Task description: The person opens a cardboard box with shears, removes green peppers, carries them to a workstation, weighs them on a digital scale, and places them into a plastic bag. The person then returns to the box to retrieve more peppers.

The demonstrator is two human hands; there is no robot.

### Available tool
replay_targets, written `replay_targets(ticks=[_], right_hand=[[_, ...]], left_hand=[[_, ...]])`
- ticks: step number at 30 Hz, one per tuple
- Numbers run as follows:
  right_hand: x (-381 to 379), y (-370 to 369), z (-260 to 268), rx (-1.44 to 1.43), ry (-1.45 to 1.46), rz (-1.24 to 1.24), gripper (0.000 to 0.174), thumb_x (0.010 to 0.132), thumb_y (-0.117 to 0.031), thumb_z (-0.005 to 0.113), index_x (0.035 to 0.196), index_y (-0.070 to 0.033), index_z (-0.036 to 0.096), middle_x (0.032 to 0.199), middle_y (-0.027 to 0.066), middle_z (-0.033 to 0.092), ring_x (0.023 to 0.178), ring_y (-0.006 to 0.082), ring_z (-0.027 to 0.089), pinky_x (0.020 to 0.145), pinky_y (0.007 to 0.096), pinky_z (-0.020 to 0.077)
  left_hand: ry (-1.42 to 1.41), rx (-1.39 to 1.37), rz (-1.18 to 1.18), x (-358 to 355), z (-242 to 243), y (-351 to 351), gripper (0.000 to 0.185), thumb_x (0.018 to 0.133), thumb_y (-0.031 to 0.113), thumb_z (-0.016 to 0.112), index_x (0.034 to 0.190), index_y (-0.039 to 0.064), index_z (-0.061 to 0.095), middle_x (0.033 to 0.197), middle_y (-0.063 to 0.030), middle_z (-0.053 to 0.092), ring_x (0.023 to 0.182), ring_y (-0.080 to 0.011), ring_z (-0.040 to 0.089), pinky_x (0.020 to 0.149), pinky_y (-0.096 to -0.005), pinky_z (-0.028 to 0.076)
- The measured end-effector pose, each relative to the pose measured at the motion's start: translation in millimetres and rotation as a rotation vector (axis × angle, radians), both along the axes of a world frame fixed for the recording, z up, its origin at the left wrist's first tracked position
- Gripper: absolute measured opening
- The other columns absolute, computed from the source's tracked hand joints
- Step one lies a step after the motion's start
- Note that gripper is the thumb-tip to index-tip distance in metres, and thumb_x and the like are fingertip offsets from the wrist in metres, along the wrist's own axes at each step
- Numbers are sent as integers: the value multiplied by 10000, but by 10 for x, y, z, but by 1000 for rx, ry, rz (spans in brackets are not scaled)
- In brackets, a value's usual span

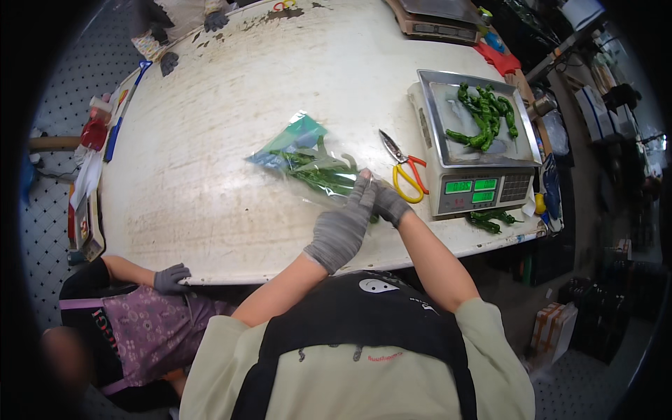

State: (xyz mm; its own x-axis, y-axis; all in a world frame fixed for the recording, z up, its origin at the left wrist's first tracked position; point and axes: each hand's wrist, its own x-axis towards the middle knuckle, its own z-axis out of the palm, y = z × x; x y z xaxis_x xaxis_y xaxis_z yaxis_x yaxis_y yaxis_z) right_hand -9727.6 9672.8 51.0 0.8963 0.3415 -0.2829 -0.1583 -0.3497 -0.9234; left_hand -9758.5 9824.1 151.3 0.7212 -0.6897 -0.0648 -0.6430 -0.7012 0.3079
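A clear plastic bag (304, 157) with a green and blue printed end holds several green peppers (320, 170) and lies over the white table in front of me. My left hand (341, 226), in a grey knit glove, grips the bag's near right end. Also gloved, my right hand (389, 203) meets the left at that same end; its fingers are partly hidden. Scissors (404, 167) with one yellow and one red handle lie just right of my hands. Farther right, several loose green peppers (488, 115) rest on the metal pan of a digital scale (483, 191) with lit displays.
More green peppers (491, 220) lie between the scale and the table's near edge. A second scale (441, 21) stands at the far right, near a red glove (499, 59). A blue-handled tool (123, 113) lies along the left edge. A co-worker's gloved hand (172, 278) touches the near-left edge.
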Motion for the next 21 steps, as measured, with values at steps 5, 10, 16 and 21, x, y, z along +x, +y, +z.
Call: replay_targets(ticks=[5, 10, 16, 21], right_hand=[[624, 352, -444, 338, -274, -59, 587, 872, -193, 559, 1371, -39, 293, 1246, 79, 498, 1051, 157, 533, 883, 271, 459], [173, -255, 1097, -516, -514, 298, 472, 885, -251, 528, 1281, -20, 413, 948, 114, 610, 842, 185, 586, 831, 296, 485], [177, -2246, 951, -884, -336, -995, 847, 659, -355, 758, 1339, -49, 358, 1265, 263, 454, 1181, 341, 452, 1000, 358, 372], [712, -2646, 1015, -1228, 67, -737, 1220, 522, -627, 742, 1446, -132, 119, 1480, 230, 93, 1360, 395, 137, 1079, 495, 196]], left_hand=[[-96, -95, 46, -1, 197, 9, 765, 708, -21, 486, 1408, -3, 179, 1467, -159, 221, 563, -268, 593, 481, -360, 460], [-20, -207, 84, 185, -35, 120, 799, 671, -59, 439, 1416, -10, 155, 1482, -135, 197, 595, -296, 564, 507, -348, 446], [-13, -274, -26, 137, -90, 19, 803, 677, -31, 441, 1425, 1, 152, 1496, -128, 165, 707, -282, 581, 500, -328, 442], [-47, -291, -68, 168, -132, 1, 806, 664, -17, 451, 1419, -2, 172, 1499, -135, 145, 671, -263, 599, 489, -327, 446]])
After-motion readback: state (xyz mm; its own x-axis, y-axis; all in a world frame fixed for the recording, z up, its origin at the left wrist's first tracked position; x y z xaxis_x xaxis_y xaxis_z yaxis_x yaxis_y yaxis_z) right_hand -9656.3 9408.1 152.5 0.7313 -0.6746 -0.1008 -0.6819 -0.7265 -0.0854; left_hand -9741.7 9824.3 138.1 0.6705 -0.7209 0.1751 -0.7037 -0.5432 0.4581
